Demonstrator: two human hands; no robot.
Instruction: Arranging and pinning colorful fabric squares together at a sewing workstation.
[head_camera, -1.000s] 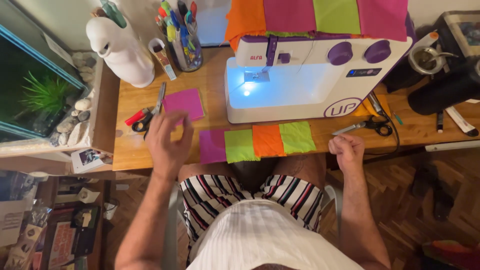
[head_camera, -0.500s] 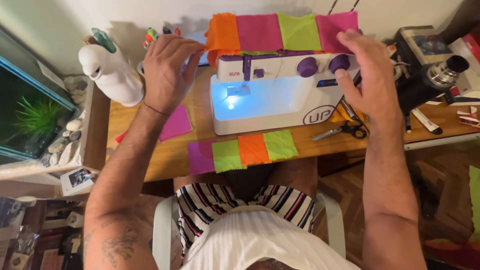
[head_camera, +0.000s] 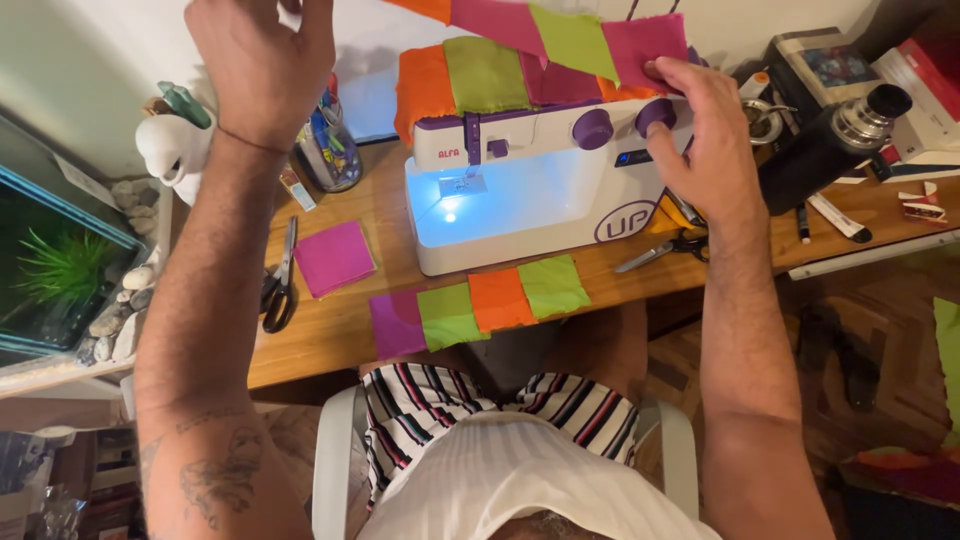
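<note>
Above the white sewing machine with purple knobs (head_camera: 540, 190), both hands lift a strip of sewn fabric squares — orange, pink, green, magenta (head_camera: 560, 25). The right hand (head_camera: 705, 140) pinches its magenta end; the left hand (head_camera: 262, 62) is raised, its grip cut off from view. A second patchwork strip (head_camera: 480, 305) lies at the wooden bench (head_camera: 330, 335) edge — judging by this, the strip is being lifted clear, and lowering it flat calls for even tension.

A home sewing corner: a white and purple sewing machine (head_camera: 540, 190) stands on a wooden counter (head_camera: 330, 340), with a strip of sewn patchwork squares (head_camera: 480, 305) just in front of it and scissors (head_camera: 280, 280) to its left. Farther left of the machine sits a fish tank (head_camera: 50, 260) with pebbles; parquet floor (head_camera: 860, 350) shows to its right
</note>
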